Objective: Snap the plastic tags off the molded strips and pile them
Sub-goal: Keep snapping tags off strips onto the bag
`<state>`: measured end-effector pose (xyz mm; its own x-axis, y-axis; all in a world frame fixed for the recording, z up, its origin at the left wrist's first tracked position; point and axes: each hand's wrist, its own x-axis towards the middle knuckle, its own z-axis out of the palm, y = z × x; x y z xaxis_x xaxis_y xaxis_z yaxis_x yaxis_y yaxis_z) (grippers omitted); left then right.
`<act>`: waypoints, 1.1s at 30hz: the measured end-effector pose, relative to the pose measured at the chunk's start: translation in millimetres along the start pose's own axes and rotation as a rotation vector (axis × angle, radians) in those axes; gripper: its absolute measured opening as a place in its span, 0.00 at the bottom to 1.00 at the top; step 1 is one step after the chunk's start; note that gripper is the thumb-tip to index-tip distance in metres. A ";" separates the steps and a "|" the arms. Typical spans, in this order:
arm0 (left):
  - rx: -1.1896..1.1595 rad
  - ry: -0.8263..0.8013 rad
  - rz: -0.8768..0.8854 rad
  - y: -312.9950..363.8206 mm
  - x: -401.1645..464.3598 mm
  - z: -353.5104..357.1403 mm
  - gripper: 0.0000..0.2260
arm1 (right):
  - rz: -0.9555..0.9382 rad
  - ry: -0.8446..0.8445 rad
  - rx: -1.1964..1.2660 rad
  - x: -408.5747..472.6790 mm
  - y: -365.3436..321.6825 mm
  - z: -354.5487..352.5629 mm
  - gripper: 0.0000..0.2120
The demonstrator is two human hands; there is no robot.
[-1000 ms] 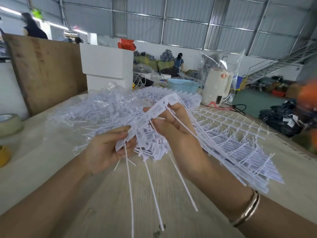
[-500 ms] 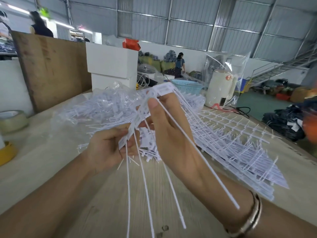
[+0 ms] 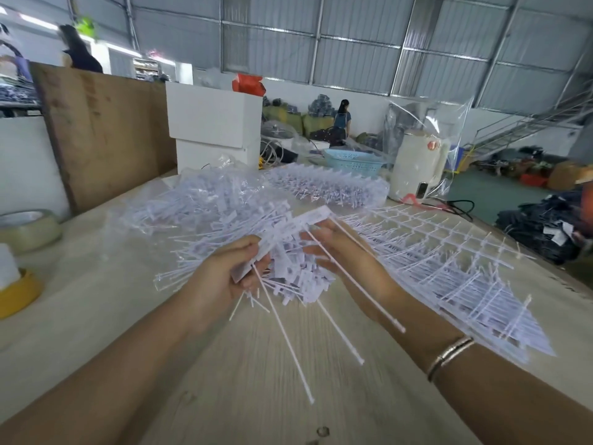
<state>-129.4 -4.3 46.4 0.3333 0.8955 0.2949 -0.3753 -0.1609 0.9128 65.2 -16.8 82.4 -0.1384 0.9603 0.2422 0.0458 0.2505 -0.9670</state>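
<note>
I hold one white plastic tag strip [image 3: 282, 239] in both hands: left hand [image 3: 224, 277] pinches its low end, right hand [image 3: 340, 252] its top. A big pile of loose white tags [image 3: 205, 213] lies done; many flat white molded strips [image 3: 449, 268] wait on the table [image 3: 96, 300].

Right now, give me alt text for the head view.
Both hands hold one white molded strip over the wooden table: left hand grips its lower end, right hand its upper end. Loose tags are heaped behind.
</note>
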 end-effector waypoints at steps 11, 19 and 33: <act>0.100 -0.130 -0.160 -4.5 -2.4 -0.9 0.10 | -0.593 0.222 -0.536 -31.3 -4.8 -9.0 0.10; 0.212 -0.187 -0.229 -9.0 -5.3 1.7 0.04 | -0.605 0.230 -1.073 -57.3 -8.6 -19.7 0.15; 0.138 0.161 0.141 -10.4 -6.3 8.3 0.25 | -0.082 0.115 -1.353 1.1 69.2 -108.4 0.10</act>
<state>-120.4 -11.7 37.4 0.1398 0.9128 0.3838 -0.2827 -0.3347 0.8989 175.4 14.9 24.3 -0.1082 0.9252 0.3638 0.9771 0.1665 -0.1328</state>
